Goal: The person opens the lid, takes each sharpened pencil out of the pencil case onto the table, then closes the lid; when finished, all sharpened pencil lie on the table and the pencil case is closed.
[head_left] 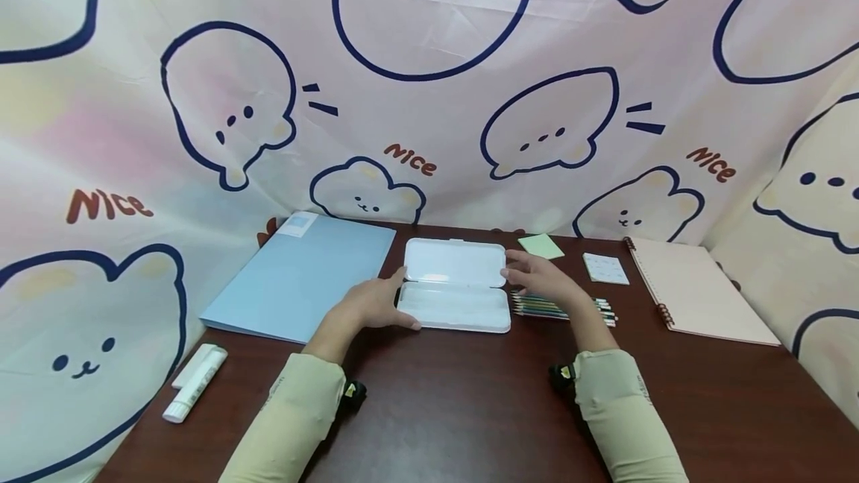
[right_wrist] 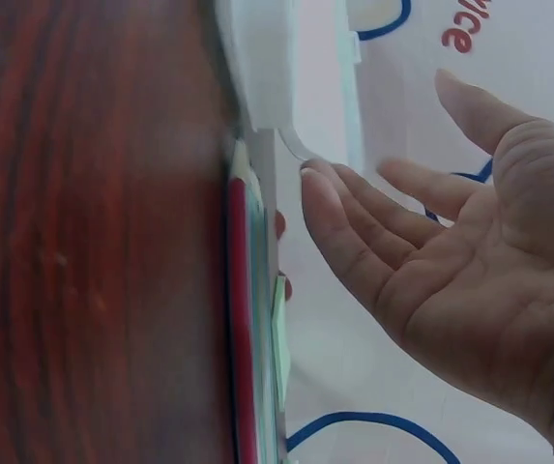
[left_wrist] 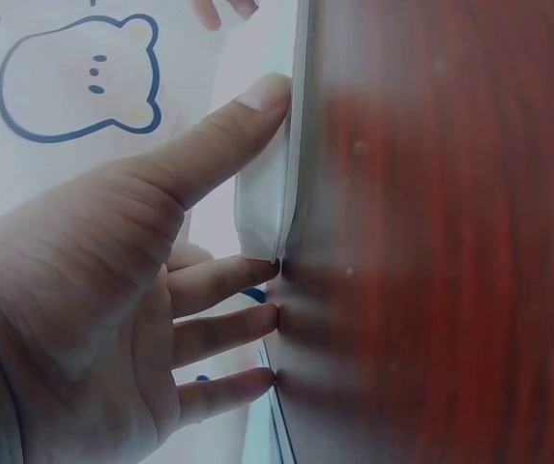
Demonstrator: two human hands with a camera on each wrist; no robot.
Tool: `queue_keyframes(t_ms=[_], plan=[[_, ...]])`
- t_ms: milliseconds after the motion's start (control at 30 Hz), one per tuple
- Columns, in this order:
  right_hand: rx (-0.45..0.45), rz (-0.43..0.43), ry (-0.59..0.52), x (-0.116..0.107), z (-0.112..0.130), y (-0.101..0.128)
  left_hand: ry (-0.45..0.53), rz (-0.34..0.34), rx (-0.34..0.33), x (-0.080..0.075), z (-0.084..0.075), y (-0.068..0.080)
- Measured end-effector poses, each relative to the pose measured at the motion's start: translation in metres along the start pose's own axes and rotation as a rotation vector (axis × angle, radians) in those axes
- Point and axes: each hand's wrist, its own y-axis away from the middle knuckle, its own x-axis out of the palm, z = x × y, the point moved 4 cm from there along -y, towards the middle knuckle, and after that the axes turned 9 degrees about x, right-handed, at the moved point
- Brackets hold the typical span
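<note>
Lying open at the middle of the dark table [head_left: 470, 408]: a white pencil case [head_left: 453, 294], likely light, rigid, smooth plastic with a weak hinge; best taken by its short ends. At its left end, left hand [head_left: 373, 304], fingers straight, thumb along the edge, nothing clasped. At its right end, right hand [head_left: 537, 278], loose and flat above coloured pencils [head_left: 560, 308]. Left of the case, a blue folder [head_left: 302, 274]. Hidden under that palm: the pencil tips; blurred in both wrist views: the case's inside.
</note>
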Motion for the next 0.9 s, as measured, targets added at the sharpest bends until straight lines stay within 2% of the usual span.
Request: queue_keyframes(t_ms=[200, 333, 567, 667, 800, 900], plan=[[0.028, -0.031, -0.015, 0.009, 0.001, -0.006, -0.003, -0.005, -0.020, 0.000, 0.001, -0.001], [0.036, -0.071, -0.031, 0.009, 0.004, -0.005, 0.036, -0.031, -0.030, 0.001, 0.000, -0.002], [-0.013, -0.124, -0.136, 0.004, 0.007, 0.001, 0.111, -0.060, -0.063, 0.001, 0.000, -0.002], [-0.048, -0.133, -0.096, 0.002, 0.007, 0.004, 0.125, -0.068, -0.068, 0.001, 0.000, -0.002], [-0.114, -0.069, -0.007, 0.002, 0.011, 0.012, 0.132, -0.070, -0.070, 0.001, 0.000, -0.003], [-0.145, 0.034, 0.055, 0.005, 0.014, 0.018, 0.144, -0.073, -0.073, 0.000, 0.001, -0.003]])
